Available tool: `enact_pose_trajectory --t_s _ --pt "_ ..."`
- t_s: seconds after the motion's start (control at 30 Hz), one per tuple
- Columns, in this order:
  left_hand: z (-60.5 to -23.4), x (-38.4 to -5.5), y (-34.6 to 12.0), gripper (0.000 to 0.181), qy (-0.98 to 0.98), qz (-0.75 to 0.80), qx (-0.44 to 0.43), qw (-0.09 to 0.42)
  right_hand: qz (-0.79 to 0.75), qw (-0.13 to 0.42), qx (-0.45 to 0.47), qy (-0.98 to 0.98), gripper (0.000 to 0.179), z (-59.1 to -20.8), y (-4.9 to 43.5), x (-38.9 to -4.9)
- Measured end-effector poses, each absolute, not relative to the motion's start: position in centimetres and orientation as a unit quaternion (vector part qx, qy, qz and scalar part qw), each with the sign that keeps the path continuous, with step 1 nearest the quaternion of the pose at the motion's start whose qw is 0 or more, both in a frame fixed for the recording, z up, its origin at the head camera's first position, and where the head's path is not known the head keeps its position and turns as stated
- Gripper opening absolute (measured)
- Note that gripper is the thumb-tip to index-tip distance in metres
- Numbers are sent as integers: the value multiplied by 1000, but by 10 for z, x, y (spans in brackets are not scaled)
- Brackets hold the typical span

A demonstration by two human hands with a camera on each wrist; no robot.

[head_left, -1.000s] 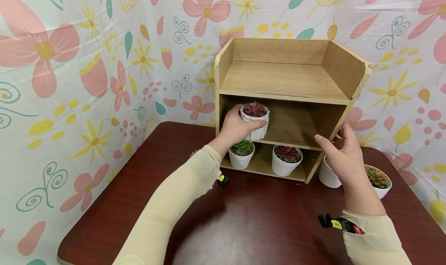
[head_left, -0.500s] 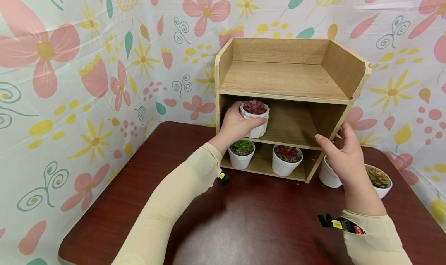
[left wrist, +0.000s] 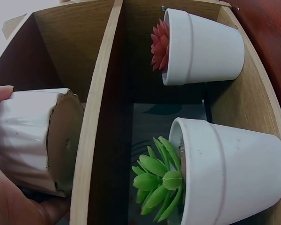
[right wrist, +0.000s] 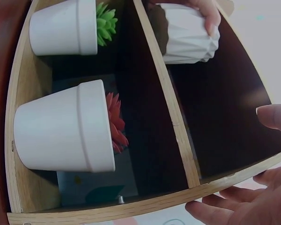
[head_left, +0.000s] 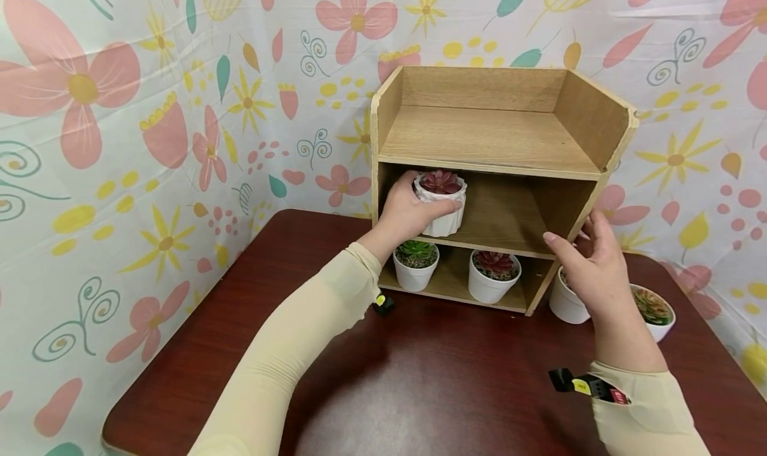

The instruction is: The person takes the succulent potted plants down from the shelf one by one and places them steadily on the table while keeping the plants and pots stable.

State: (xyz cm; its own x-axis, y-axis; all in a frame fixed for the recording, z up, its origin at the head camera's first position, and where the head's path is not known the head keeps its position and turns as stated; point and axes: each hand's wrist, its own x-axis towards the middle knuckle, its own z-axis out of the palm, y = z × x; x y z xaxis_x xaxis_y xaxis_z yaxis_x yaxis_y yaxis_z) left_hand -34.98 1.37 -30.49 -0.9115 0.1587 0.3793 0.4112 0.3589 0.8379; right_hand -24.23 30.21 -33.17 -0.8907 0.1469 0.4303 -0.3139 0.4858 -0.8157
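My left hand [head_left: 403, 211] grips a white ribbed succulent pot [head_left: 445, 222] at the left of the wooden shelf unit's [head_left: 485, 136] middle compartment. A dark red succulent [head_left: 441, 182] tops this pot. In the left wrist view its brown underside shows, raised off the shelf board. My right hand [head_left: 599, 269] holds the unit's right side panel, thumb at the front edge and fingers along the outer face. Below, on the bottom shelf, stand a green succulent in a smooth white pot [head_left: 416, 277] and a red one in a similar pot [head_left: 490, 287].
Right of the unit on the dark red table [head_left: 467, 383], two more potted succulents stand: one white pot [head_left: 566, 303] partly behind my right hand, and another plant [head_left: 652, 306] beside the wrist. A flower-patterned cloth [head_left: 311, 50] hangs behind and at the left.
The ribbed pot first dips slightly into the middle compartment, then shifts a touch to the right with my left hand. My right hand stays on the side panel.
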Motion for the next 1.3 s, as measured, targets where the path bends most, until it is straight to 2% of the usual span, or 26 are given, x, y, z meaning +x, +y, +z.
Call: enact_pose_trajectory --t_s 0.73,1.3 --pt "-289 -340 9 79 -810 -540 -210 90 497 227 61 -835 79 -330 307 -238" --pt "-285 -321 -6 74 -835 -509 -200 70 500 234 78 -830 81 -329 309 -239"
